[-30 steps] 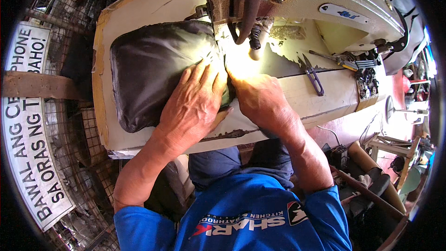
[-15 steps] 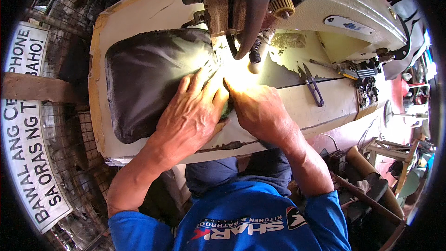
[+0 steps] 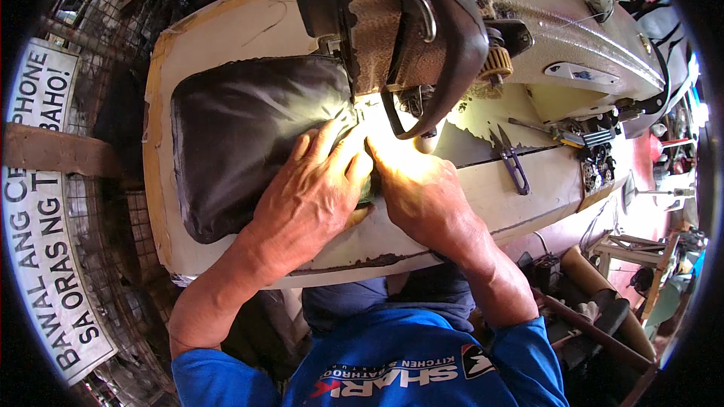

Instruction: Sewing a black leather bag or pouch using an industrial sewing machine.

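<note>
A black, padded, cushion-like piece (image 3: 249, 136) with rounded corners lies on the sewing machine table, its right edge at the lit needle area. My left hand (image 3: 309, 188) rests on that edge, fingers stretched forward and slightly apart, the thumb lower. Close beside it, my right hand (image 3: 422, 192) is closed with fingers curled in. Glare hides its fingertips and what they grip. Just ahead of both hands stands the sewing machine head (image 3: 373, 38), with a dark curved guard (image 3: 460, 38) in front. Something greenish, partly covered, shows between the hands.
Thread snips (image 3: 514, 166) lie on the table (image 3: 513, 200) right of my right hand. Farther right are a screwdriver (image 3: 566, 138) and several metal bobbins (image 3: 597, 169). The machine arm (image 3: 588, 38) spans the back right. A wire mesh with a white sign (image 3: 56, 256) stands left.
The view has shifted, so the machine head and guard appear farther right and lower. Both hands remain at the edge of the padded piece, with almost the same finger positions.
</note>
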`<state>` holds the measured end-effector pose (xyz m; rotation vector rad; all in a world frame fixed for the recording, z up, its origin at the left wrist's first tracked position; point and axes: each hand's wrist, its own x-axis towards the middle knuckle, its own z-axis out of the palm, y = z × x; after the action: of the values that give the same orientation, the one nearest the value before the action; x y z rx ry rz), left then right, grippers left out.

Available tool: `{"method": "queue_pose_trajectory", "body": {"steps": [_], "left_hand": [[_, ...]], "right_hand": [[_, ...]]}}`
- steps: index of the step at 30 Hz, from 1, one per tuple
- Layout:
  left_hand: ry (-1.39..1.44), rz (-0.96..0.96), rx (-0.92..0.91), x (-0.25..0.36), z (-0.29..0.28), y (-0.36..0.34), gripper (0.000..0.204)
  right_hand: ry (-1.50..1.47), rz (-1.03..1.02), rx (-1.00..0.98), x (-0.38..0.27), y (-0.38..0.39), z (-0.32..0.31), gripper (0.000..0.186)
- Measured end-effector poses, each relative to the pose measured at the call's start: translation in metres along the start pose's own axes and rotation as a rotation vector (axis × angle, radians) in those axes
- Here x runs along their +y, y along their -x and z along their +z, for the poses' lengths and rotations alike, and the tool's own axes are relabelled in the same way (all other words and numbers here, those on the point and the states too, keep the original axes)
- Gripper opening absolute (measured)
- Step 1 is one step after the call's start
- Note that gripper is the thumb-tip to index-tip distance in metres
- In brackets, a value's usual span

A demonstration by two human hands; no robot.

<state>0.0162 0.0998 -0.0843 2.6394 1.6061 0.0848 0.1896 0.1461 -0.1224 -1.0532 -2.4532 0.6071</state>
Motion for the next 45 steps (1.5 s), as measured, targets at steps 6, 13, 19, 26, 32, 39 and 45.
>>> {"method": "queue_pose_trajectory", "body": {"steps": [6, 13, 19, 26, 32, 39, 45], "left_hand": [[-0.003, 0.007, 0.052, 0.0, -0.001, -0.002, 0.046], [0.001, 0.014, 0.086, 0.001, -0.001, -0.002, 0.064], [-0.017, 0.024, 0.158, 0.001, 0.007, -0.004, 0.056], [-0.033, 0.016, 0.155, -0.004, 0.011, -0.005, 0.05], [-0.029, 0.038, 0.167, -0.006, 0.008, -0.008, 0.052], [-0.041, 0.025, 0.168, -0.007, 0.003, -0.006, 0.048], [-0.005, -0.01, 0.126, 0.01, -0.024, 0.021, 0.052]], "right_hand": [[0.012, -0.029, 0.035, 0.003, 0.0, 0.001, 0.035], [0.05, -0.09, 0.082, 0.023, -0.022, -0.029, 0.017], [0.239, -0.492, 0.327, 0.046, -0.034, -0.007, 0.022], [0.193, -0.352, 0.165, 0.041, -0.03, -0.008, 0.034], [0.055, -0.147, 0.184, 0.03, 0.008, -0.012, 0.031], [-0.062, -0.015, 0.167, -0.001, 0.026, 0.0, 0.044], [-0.132, 0.027, 0.201, -0.002, 0.022, -0.003, 0.047]]}}
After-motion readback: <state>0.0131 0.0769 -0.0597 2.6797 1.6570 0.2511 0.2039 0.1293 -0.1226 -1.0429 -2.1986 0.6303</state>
